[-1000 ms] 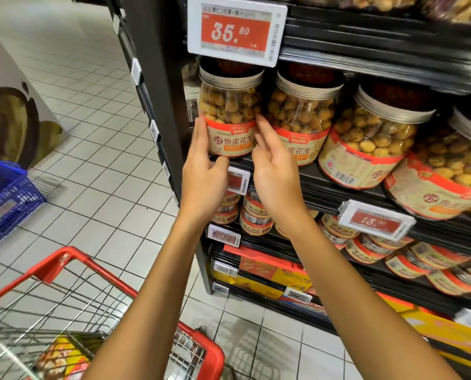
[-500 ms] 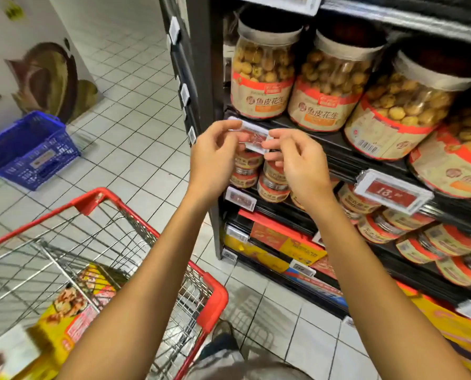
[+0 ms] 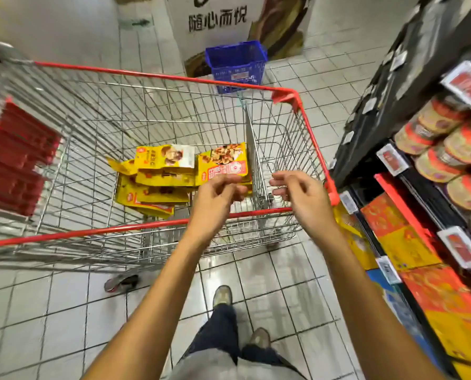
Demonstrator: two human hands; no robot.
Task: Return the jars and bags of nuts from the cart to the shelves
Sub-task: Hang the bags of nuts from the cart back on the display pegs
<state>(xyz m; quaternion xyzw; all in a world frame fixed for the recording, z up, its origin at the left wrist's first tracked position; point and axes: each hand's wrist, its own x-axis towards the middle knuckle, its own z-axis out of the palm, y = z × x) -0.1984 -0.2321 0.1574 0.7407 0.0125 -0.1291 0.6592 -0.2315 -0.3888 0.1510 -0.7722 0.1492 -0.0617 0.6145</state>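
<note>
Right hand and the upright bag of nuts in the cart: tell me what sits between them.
Head view: a wire upright of the cart stands between the right hand and the upright bag.

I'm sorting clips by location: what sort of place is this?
Most likely a supermarket aisle: a wire shopping cart holding yellow bags of nuts, beside shelves of jars with price tags.

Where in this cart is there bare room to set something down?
The cart has bare wire floor left of the yellow bags, toward the red flap, and beyond them toward the blue basket. Crowded: the pile against the divider.
</note>
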